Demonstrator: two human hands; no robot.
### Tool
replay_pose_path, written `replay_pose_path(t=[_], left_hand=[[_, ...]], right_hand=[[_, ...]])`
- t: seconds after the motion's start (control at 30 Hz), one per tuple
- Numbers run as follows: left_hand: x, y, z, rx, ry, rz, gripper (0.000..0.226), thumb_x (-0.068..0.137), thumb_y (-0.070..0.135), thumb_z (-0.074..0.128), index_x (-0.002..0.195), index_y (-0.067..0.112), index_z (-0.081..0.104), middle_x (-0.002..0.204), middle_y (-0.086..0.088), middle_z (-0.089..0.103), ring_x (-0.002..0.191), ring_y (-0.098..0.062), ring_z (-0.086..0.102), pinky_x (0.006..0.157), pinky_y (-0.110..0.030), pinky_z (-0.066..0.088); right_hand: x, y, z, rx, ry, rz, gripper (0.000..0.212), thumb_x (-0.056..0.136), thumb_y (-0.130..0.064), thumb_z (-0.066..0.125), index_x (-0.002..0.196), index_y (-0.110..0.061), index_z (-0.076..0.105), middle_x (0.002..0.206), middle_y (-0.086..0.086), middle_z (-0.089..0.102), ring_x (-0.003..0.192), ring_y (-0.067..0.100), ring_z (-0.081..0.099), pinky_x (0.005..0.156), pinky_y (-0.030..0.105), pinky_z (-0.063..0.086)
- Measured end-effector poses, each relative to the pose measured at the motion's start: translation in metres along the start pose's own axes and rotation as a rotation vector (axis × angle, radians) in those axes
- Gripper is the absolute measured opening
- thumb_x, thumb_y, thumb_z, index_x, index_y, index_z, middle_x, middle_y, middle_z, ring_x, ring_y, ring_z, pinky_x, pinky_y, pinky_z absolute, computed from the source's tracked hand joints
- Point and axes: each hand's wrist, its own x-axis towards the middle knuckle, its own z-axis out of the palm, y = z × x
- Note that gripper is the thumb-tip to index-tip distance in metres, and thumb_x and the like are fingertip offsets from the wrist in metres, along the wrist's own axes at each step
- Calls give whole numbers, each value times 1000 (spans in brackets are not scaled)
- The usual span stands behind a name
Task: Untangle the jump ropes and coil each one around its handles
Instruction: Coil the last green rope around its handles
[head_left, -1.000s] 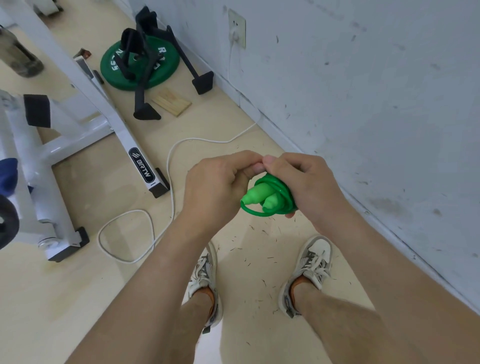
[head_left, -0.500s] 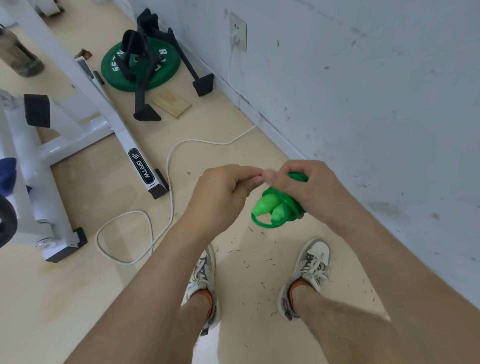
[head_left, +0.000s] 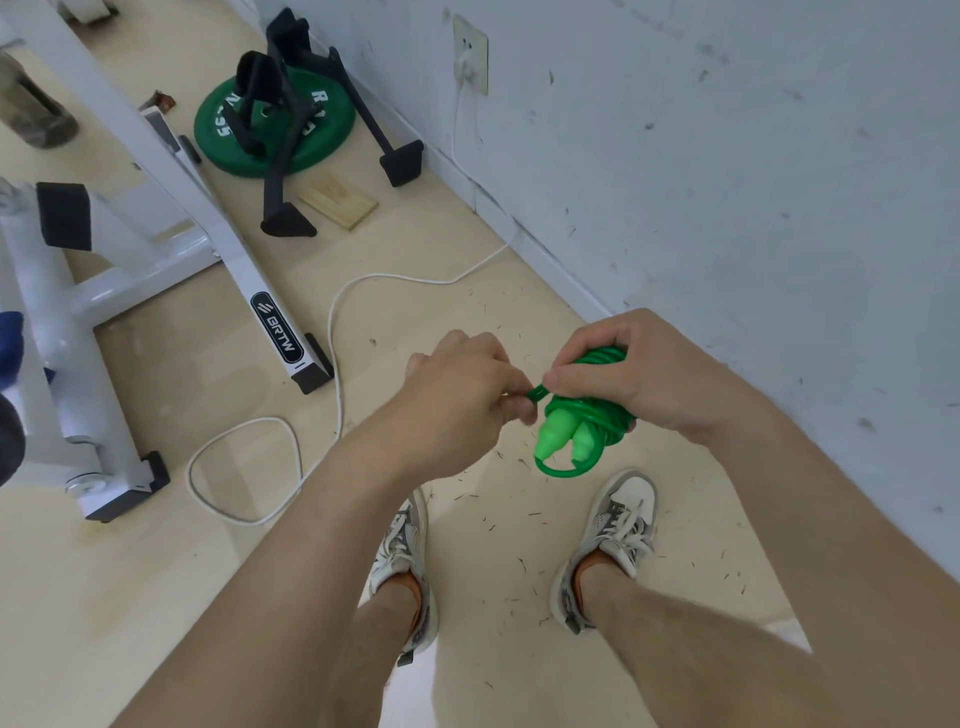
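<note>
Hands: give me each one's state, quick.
Left hand: pinches a loop of the green jump rope.
Right hand: grips the green jump rope coiled around its handles.

The grip of the right hand (head_left: 649, 374) and the coils of the green jump rope (head_left: 597, 415) cover its handles (head_left: 551, 446), save two pale tips. The rope's end vanishes inside the left hand (head_left: 457, 395). The white exercise frame (head_left: 47, 291) runs off the left edge. A black stand (head_left: 278, 171) covers part of the weight plate (head_left: 327, 143) lettering.
</note>
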Motion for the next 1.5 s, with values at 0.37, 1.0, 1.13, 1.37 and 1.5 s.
replay_pose_path(t=[0.37, 1.0, 1.13, 1.37, 1.5], left_hand=[[-15, -13, -18, -735, -103, -184, 17, 80, 12, 75, 96, 12, 74, 67, -6, 70, 57, -13, 64, 60, -21, 55], [0, -3, 17, -1635, -492, -67, 43, 66, 24, 85, 102, 5, 72, 84, -12, 71, 51, -6, 63, 49, -12, 52], [3, 6, 26, -1677, -405, -53, 48, 55, 28, 91, 91, 6, 70, 80, -11, 71, 47, -5, 56, 46, -12, 47], [1, 25, 24, -1665, -232, -121, 45, 55, 18, 74, 97, 7, 60, 71, -8, 71, 45, -7, 60, 40, -13, 46], [0, 28, 26, -1694, -167, -87, 31, 53, 24, 83, 82, 19, 73, 68, -4, 70, 43, -8, 56, 37, -13, 40]], right_hand=[[-1, 3, -13, 46, 48, -15, 13, 80, -19, 76, 69, -14, 72, 63, 7, 64, 57, 22, 55, 51, 30, 40], [2, 6, -21, 292, -55, -187, 20, 61, -41, 71, 69, -23, 73, 68, 4, 67, 64, 21, 59, 69, 42, 42], [2, 9, -24, 319, -65, -191, 19, 61, -40, 71, 68, -22, 73, 68, 3, 67, 62, 17, 61, 63, 32, 47], [3, 11, -25, 380, -65, -170, 7, 70, -26, 71, 68, -19, 72, 68, 4, 66, 60, 17, 59, 60, 30, 47], [2, 10, -29, 376, -34, -185, 15, 65, -35, 72, 70, -20, 72, 69, 3, 66, 62, 16, 60, 61, 27, 50]])
